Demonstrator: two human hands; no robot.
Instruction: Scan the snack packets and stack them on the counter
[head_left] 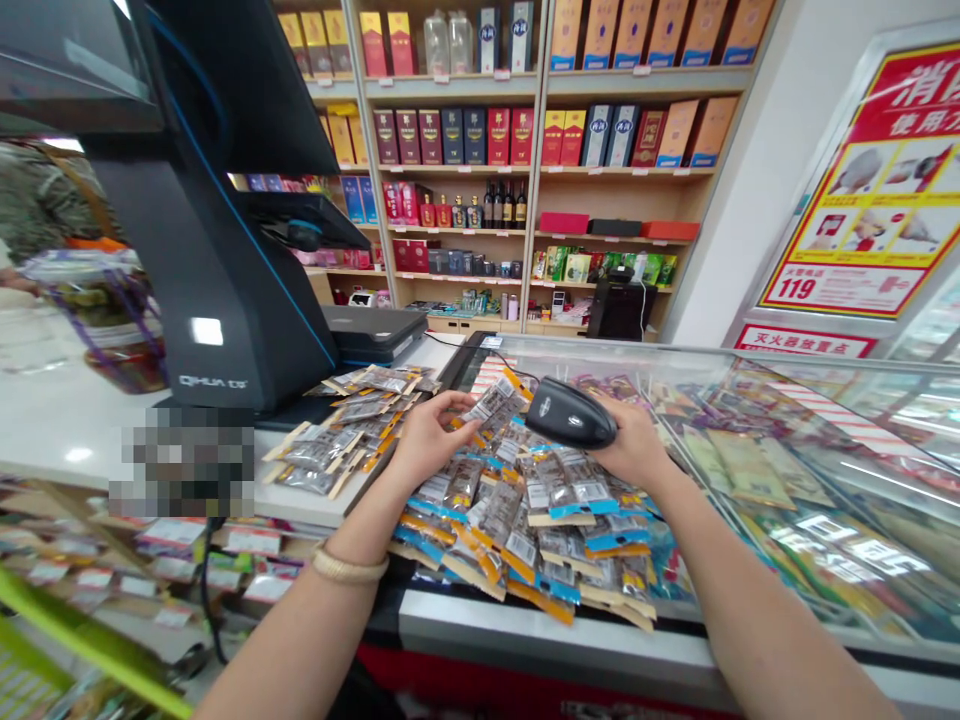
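Note:
My right hand (636, 447) grips a black handheld barcode scanner (570, 414), its head pointing left over a heap of small snack packets (525, 530) with orange and blue header strips. My left hand (424, 440) pinches one orange-edged packet (496, 398) and holds it up beside the scanner's nose. The heap lies on the glass counter top (787, 470) in front of me. A second spread of similar packets (352, 425) lies to the left, at the foot of the register.
A black point-of-sale terminal (225, 260) stands at the left on a white counter (45, 420). A bagged jar (112, 320) sits far left. Shelves of boxed liquor (525, 130) fill the back wall. A green basket edge (90, 650) shows bottom left.

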